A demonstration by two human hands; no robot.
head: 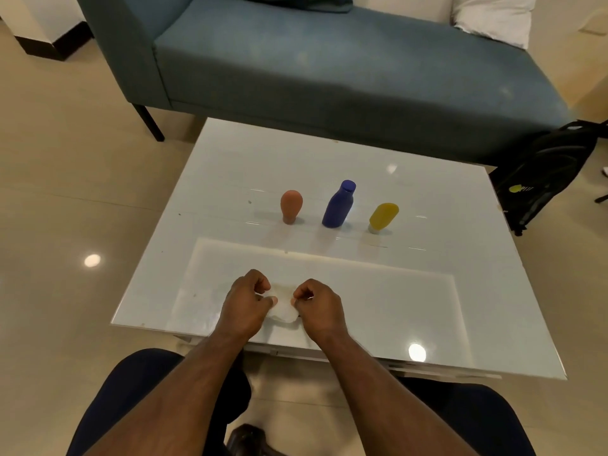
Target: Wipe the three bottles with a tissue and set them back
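So you've got both hands down near the front edge of the white glass table (204, 179), and the tissue (283, 311) is bunched between them. Your left hand (246, 304) has its fingers curled and pinches the left side of it, and your right hand (317, 306) does the same on the right side, thumb and fingers closed on the paper. The two hands sit just beside each other with only the crumpled white wad showing in the gap. Can't tell if the tissue is touching the tabletop or held just above it.

The three bottles stand in a row further back on the table, well apart from your hands. The orange bottle (291, 205) is on the left, standing on its narrow end. The blue bottle (339, 204) is in the middle, the tallest one, cap on top. The yellow bottle (383, 216) is on the right, resting on its pale cap end. None of them touch each other.

Behind the table there's a teal sofa (329, 64) with a white cushion (493, 18) at the right end, and a black backpack (543, 176) sits on the floor next to the table's right side. Your knees in dark trousers show at the bottom.
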